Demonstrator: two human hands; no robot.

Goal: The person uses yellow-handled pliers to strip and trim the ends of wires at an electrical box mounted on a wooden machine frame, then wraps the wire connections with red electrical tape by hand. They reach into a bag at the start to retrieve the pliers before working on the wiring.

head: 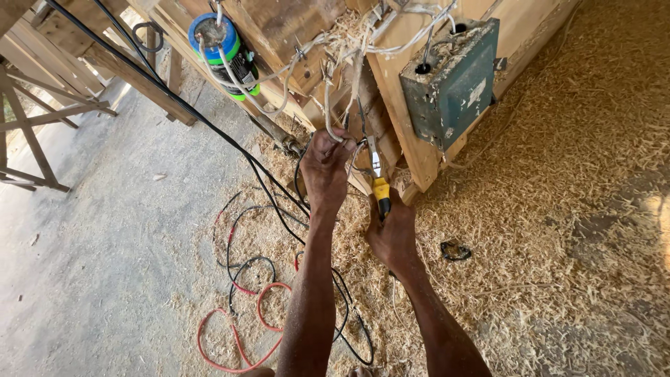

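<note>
Against the wooden frame: the left hand is closed round a pale wire that drops from the tangle above; the right hand is wrapped shut on the yellow handles of a pair of pliers, whose metal nose points up toward the same wire.
Wire position: it hangs just in front of the timber post, between the blue-and-green spool and the grey-green metal box, with the left grip on its lower loop.
Slip risk: I judge the pliers' nose could slide off the thin wire and nick the left fingers, since tool tip and fingers sit almost touching.
Wrong-strand risk: several pale strands bunch together above the hands, so the nose could bite a neighbour instead.
Live-wire risk: whether any strand carries current cannot be told; the box stands close enough that bare ends could brush its metal.
Snag risk: black cable and red cable loop over the floor beneath both forearms, so a pull backwards could catch them.
Edges: the post and the box's lower corner hem in the right side; slanted timbers close off the top.
Open room: bare concrete floor lies free to the left; sawdust covers the floor to the right, loose underfoot and hiding a small dark clip.
</note>
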